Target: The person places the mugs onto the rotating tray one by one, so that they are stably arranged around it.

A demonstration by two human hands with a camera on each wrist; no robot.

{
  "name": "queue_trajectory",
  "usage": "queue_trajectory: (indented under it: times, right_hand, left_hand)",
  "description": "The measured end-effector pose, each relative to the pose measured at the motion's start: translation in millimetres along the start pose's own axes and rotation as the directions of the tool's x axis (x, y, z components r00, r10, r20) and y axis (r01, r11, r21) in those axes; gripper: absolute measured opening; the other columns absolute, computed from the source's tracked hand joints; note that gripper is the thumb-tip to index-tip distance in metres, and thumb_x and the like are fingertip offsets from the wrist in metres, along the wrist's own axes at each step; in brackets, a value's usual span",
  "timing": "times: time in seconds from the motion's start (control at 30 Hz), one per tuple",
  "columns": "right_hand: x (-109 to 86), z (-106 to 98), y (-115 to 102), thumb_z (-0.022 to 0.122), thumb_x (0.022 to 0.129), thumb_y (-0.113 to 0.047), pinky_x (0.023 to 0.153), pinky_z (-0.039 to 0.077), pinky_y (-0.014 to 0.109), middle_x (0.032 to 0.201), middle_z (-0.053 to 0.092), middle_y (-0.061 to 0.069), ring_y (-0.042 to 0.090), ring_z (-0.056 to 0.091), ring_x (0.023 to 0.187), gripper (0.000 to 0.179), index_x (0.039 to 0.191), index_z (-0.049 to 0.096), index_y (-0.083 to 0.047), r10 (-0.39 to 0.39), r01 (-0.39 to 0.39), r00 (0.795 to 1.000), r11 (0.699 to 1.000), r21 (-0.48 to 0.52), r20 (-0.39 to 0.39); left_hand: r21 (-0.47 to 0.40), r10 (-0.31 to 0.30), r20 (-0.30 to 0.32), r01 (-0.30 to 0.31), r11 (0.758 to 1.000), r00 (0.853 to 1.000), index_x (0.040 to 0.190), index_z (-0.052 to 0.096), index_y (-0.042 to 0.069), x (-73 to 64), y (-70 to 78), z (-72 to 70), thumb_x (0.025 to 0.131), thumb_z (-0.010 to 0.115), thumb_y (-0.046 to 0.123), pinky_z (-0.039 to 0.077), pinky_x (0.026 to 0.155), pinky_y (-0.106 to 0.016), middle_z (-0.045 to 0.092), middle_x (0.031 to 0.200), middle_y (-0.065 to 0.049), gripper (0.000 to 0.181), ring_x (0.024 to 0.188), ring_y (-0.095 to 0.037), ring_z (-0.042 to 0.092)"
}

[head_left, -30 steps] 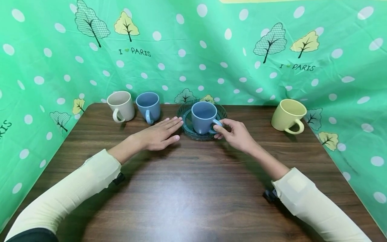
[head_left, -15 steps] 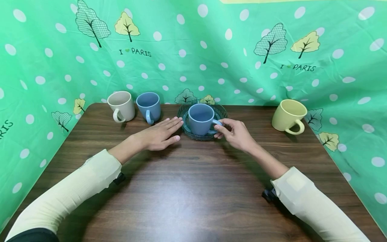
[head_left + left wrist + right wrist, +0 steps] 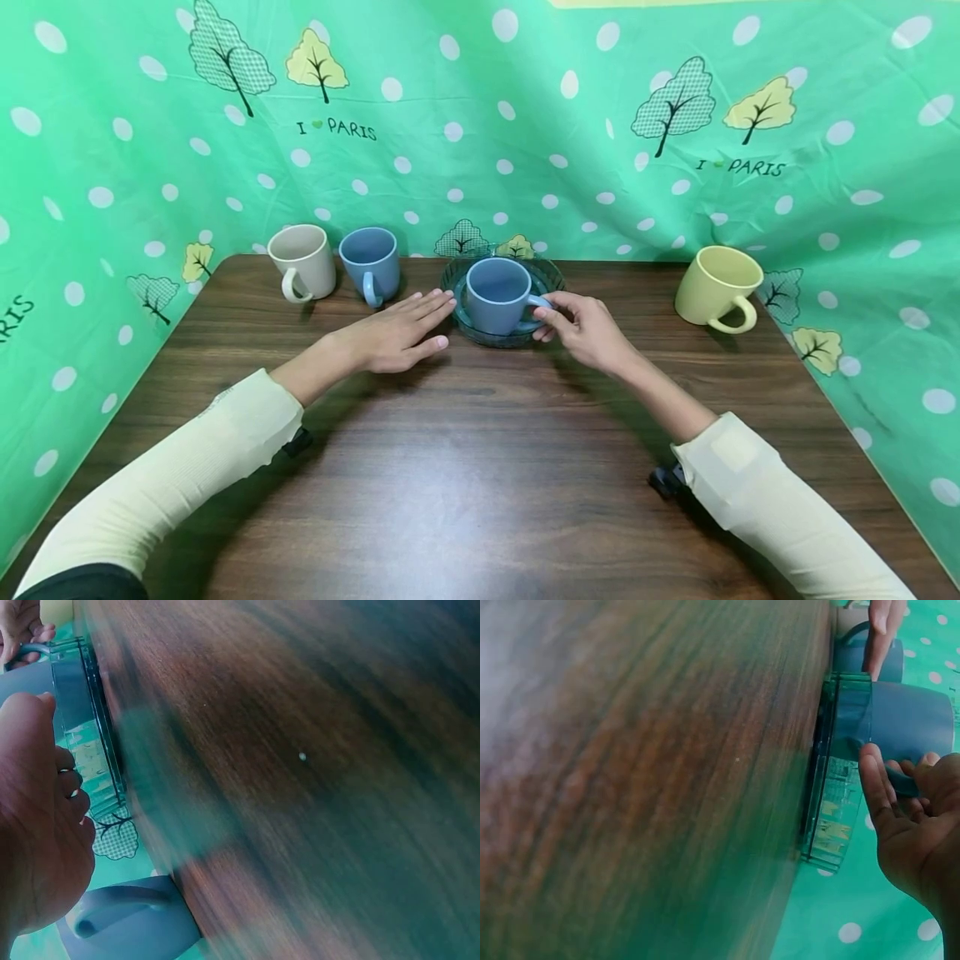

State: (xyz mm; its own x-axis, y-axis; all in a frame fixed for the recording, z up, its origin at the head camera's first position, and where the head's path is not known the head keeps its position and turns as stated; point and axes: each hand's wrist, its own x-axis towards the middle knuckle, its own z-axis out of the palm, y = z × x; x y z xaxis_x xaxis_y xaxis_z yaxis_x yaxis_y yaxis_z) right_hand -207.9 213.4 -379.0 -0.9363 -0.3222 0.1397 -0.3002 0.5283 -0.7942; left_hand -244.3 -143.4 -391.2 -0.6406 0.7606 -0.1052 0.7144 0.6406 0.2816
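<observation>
A blue mug (image 3: 498, 304) stands upright inside a clear glass dish (image 3: 551, 279) at the back middle of the table. The right hand (image 3: 588, 333) pinches its handle between thumb and fingers, as the right wrist view also shows at the mug handle (image 3: 904, 782). On the dish's other side the left hand (image 3: 393, 335) is held flat, palm down, fingers straight, fingertips right at the dish rim. Nothing is in the left hand. A second blue mug (image 3: 371, 265) stands just behind the left hand, its handle facing the front.
A white mug (image 3: 303, 262) stands at the back left beside the second blue mug. Toward the back right is a yellow mug (image 3: 717, 287). A green dotted curtain (image 3: 480, 125) hangs behind the wooden table (image 3: 420, 483).
The blue mug in the dish has shifted slightly left and toward the front, with the right hand on its handle. The left hand has stayed in place.
</observation>
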Motion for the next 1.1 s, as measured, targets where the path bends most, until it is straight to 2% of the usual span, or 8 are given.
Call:
queue_trajectory:
  times: [0.2, 0.37, 0.53, 0.77, 0.9, 1.0, 1.1]
  right_hand:
    - [-0.2, -2.8, 0.6, 0.065, 0.116, -0.015, 0.084, 0.072, 0.046, 0.107, 0.081, 0.026, 0.041, 0.084, 0.093, 0.029, 0.133, 0.072, 0.007, 0.007, -0.007, 1.000, 1.000, 0.019, 0.015]
    - [-4.2, -9.8, 2.7, 0.066, 0.117, -0.021, 0.088, 0.072, 0.046, 0.125, 0.078, 0.026, 0.039, 0.085, 0.098, 0.040, 0.150, 0.066, 0.001, 0.027, -0.027, 0.999, 0.999, 0.025, 0.018]
    - [-11.0, -22.5, 6.4, 0.066, 0.117, -0.027, 0.090, 0.071, 0.047, 0.136, 0.077, 0.024, 0.039, 0.084, 0.105, 0.049, 0.159, 0.060, -0.003, 0.062, -0.062, 0.998, 0.998, -0.022, 0.014]
    - [-21.9, -47.3, 14.2, 0.065, 0.117, -0.035, 0.089, 0.069, 0.044, 0.138, 0.077, 0.021, 0.038, 0.083, 0.107, 0.050, 0.158, 0.062, -0.007, 0.090, -0.093, 0.995, 0.989, -0.115, -0.031]
    - [-28.4, -59.4, 17.5, 0.063, 0.118, -0.040, 0.089, 0.069, 0.037, 0.140, 0.076, 0.021, 0.039, 0.082, 0.111, 0.050, 0.158, 0.063, -0.010, 0.110, -0.117, 0.992, 0.985, -0.128, -0.059]
    - [-32.9, -67.3, 21.0, 0.060, 0.119, -0.043, 0.087, 0.067, 0.027, 0.141, 0.075, 0.023, 0.032, 0.082, 0.110, 0.051, 0.158, 0.062, -0.010, 0.128, -0.137, 0.989, 0.983, -0.124, -0.079]
    - [-37.4, -74.1, 26.5, 0.058, 0.120, -0.040, 0.084, 0.065, 0.022, 0.140, 0.073, 0.025, 0.018, 0.081, 0.105, 0.051, 0.160, 0.060, -0.009, 0.131, -0.141, 0.987, 0.983, -0.115, -0.097]
  left_hand:
    - [0.005, 0.001, -0.001, -0.001, 1.000, 1.000, 0.181, 0.018, 0.008, -0.1, 0.6, -0.6, 0.124, 0.033, 0.046, 0.011, 0.148, -0.053, 0.013, 0.191, -0.012, 0.070, 0.179, -0.031, 0.009]
    - [0.003, 0.000, -0.002, 0.000, 1.000, 1.000, 0.181, 0.018, 0.008, 0.2, 2.2, -0.4, 0.124, 0.033, 0.046, 0.011, 0.148, -0.054, 0.013, 0.191, -0.012, 0.069, 0.179, -0.031, 0.009]
    - [-0.002, -0.003, -0.011, 0.003, 1.000, 1.000, 0.180, 0.019, 0.007, -0.1, 2.4, -0.8, 0.124, 0.035, 0.044, 0.012, 0.147, -0.054, 0.015, 0.191, -0.014, 0.069, 0.179, -0.033, 0.011]
    - [-0.009, -0.017, -0.018, 0.016, 1.000, 1.000, 0.181, 0.019, 0.009, -0.4, 3.2, -1.9, 0.124, 0.034, 0.046, 0.011, 0.148, -0.050, 0.015, 0.191, -0.011, 0.069, 0.180, -0.030, 0.010]
    - [0.021, -0.016, -0.067, 0.018, 1.000, 0.998, 0.180, 0.023, 0.007, -0.8, 3.0, -0.1, 0.124, 0.035, 0.044, 0.011, 0.148, -0.052, 0.019, 0.190, -0.014, 0.068, 0.179, -0.033, 0.014]
    - [0.040, -0.026, -0.122, 0.031, 0.999, 0.992, 0.178, 0.029, 0.006, -0.5, 2.4, 1.2, 0.124, 0.038, 0.043, 0.011, 0.147, -0.055, 0.027, 0.187, -0.017, 0.067, 0.178, -0.036, 0.020]
    - [0.050, -0.044, -0.167, 0.053, 0.997, 0.985, 0.177, 0.035, 0.006, -0.5, 1.8, 1.6, 0.123, 0.040, 0.044, 0.013, 0.147, -0.057, 0.036, 0.184, -0.019, 0.066, 0.176, -0.037, 0.027]
